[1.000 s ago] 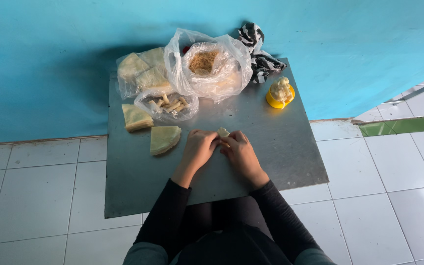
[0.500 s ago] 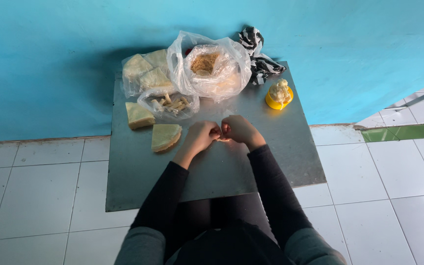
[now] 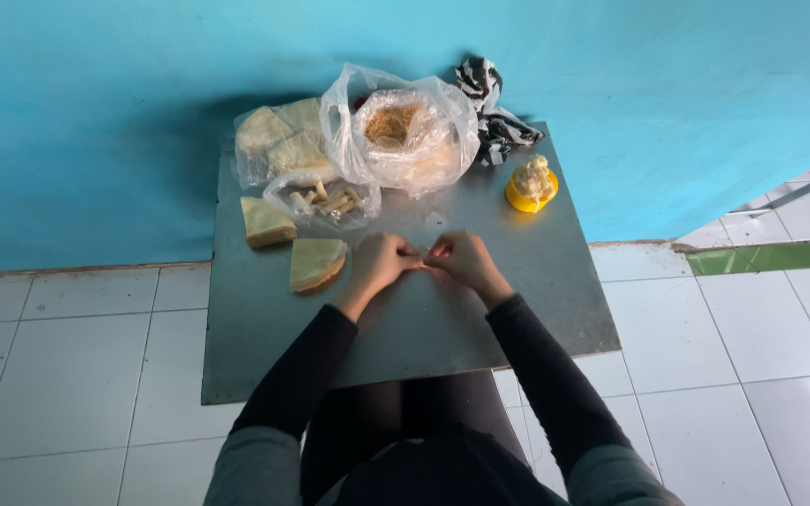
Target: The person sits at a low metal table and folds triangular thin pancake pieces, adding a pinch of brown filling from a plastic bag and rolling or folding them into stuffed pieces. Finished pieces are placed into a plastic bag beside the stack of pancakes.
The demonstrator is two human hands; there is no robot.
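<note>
Mid-frame, the left hand (image 3: 382,262) and right hand (image 3: 461,260) meet fingertip to fingertip, each grip narrow on something too small to identify; apparently a pinching step. Beyond: folded wrapper (image 3: 316,262), filling bag (image 3: 405,136).

Soft, even daylight fills the scene, with a dull sheen on the grey metal surface (image 3: 480,328). A broad dark shadow falls on the blue wall (image 3: 124,131) behind the plastic bags (image 3: 405,141). Focus is sharp, with slight wide-angle bending at the edges.
</note>
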